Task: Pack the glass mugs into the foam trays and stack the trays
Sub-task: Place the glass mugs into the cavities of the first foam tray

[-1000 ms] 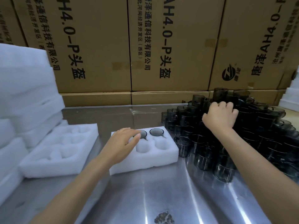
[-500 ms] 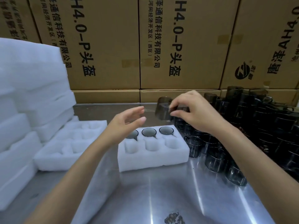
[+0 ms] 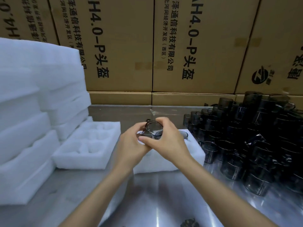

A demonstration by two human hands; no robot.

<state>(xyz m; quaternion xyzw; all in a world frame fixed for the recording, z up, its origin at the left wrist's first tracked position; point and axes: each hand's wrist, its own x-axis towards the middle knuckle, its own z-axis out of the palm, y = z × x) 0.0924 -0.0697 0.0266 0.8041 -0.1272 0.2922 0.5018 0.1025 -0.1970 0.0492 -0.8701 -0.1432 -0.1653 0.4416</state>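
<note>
two hands on one glass mug (image 3: 153, 129), held just over the foam tray (image 3: 193, 154).

both the left hand (image 3: 131, 145) and the right hand (image 3: 165, 141) have their fingers curled round the smoky mug, which sits tilted between them with its rim showing above the knuckles. directly under the grip lie the tray's pockets; a mug already seated (image 3: 183, 134) peeks out just past the right hand. i'd say level the mug first, line its base up with an open pocket beneath, and press down evenly. off to the right of the grip the pile of mugs (image 3: 246, 141) waits; to the left, an empty tray (image 3: 88, 145).
</note>
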